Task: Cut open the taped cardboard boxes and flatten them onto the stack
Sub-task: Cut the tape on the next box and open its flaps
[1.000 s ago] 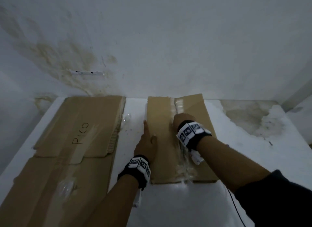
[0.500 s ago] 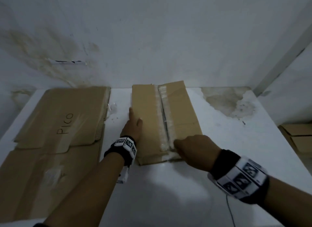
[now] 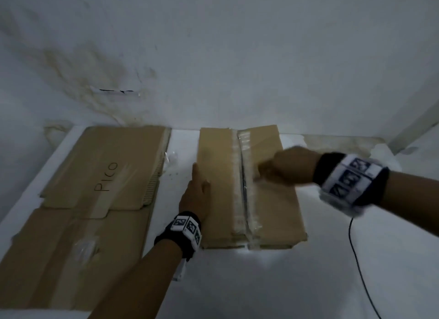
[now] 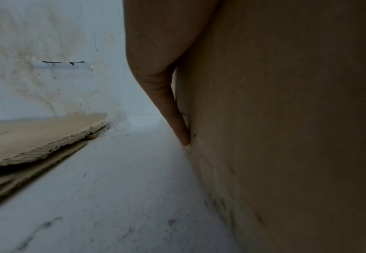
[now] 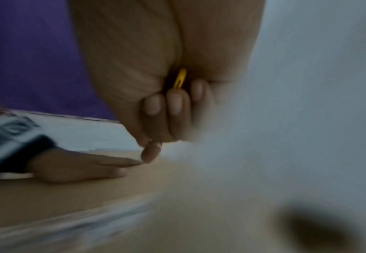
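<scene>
A brown cardboard box [image 3: 218, 176] stands on the white table [image 3: 285, 283], its top seam [image 3: 243, 183] slit along the clear tape. My left hand [image 3: 197, 195] lies flat against the box's left edge, fingers straight; the left wrist view shows them pressed on the box side [image 4: 286, 119]. My right hand [image 3: 287, 167] hovers over the right flap beside the seam, blurred, fingers curled round a yellow cutter [image 5: 180, 78]. The blade is hidden. The stack of flattened cardboard [image 3: 95, 176], marked "Pico", lies to the left.
A stained white wall [image 3: 213, 57] rises directly behind the box and stack. A thin black cable [image 3: 356, 254] trails over the table at the right. Bits of clear tape [image 3: 172, 156] lie between stack and box.
My right hand drew the cutter from the far end of the seam to the near end, then swung back up over the right flap. The left hand stayed on the box's left edge.
</scene>
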